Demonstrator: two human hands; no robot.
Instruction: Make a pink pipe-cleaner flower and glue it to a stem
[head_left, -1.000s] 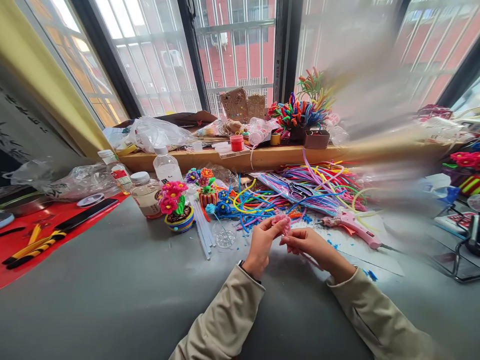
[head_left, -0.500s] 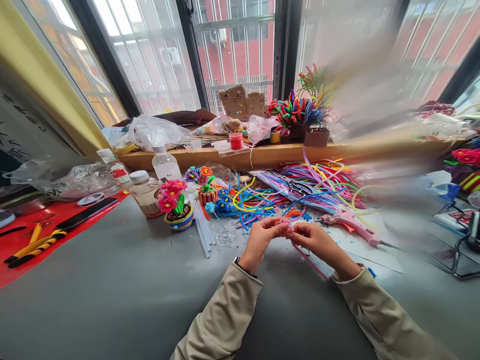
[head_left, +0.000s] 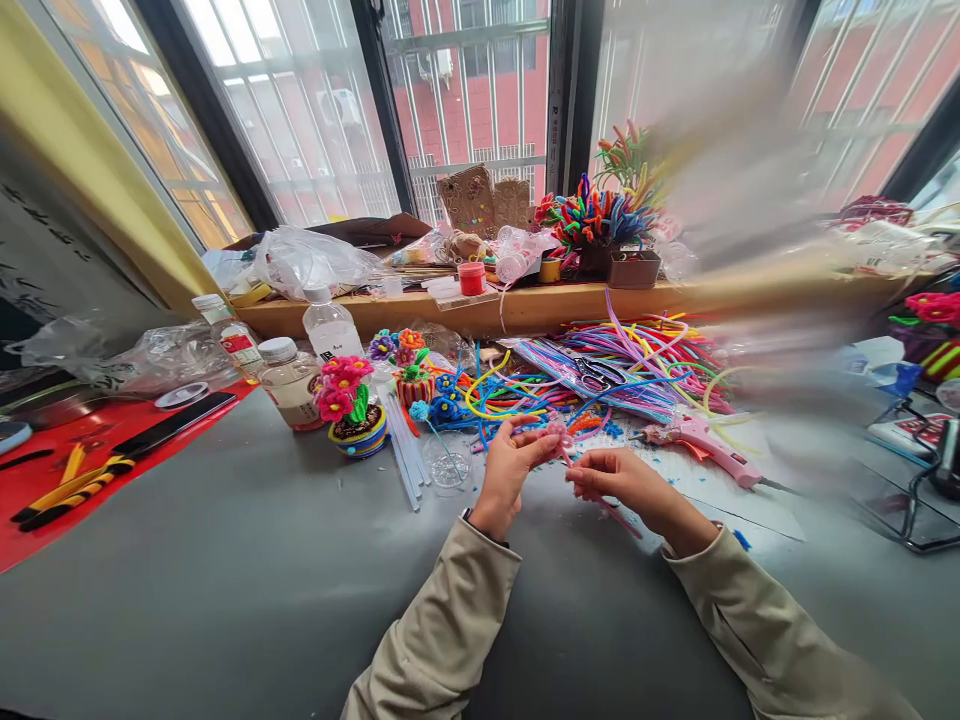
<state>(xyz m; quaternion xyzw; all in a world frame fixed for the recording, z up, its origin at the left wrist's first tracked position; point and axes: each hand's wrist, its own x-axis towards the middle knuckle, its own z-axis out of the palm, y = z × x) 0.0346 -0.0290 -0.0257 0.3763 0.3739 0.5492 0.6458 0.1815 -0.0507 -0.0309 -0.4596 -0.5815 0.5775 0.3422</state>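
Observation:
A small pink pipe-cleaner flower (head_left: 556, 430) is pinched between the thumb and fingers of my left hand (head_left: 511, 468). From it a straight pink pipe cleaner (head_left: 621, 520) runs down to the right, and my right hand (head_left: 626, 485) pinches this stem just below the flower. Both hands are above the grey table (head_left: 300, 590). Behind them lies a heap of coloured pipe cleaners (head_left: 502, 400). Just right of my right hand rests a pink hot glue gun (head_left: 705, 448). Black-handled scissors (head_left: 598, 374) lie on a plastic pack of pipe cleaners.
Left of the hands stand a potted pink pipe-cleaner flower (head_left: 352, 400), clear glue sticks (head_left: 405, 460), a clear plastic dish (head_left: 448, 466) and several bottles (head_left: 291, 385). A phone (head_left: 176, 425) lies on red paper. A black wire stand (head_left: 911, 510) is at the right.
My right hand has drawn away from the flower, down and slightly right along the pink stem. The flower now shows more clearly in my left hand.

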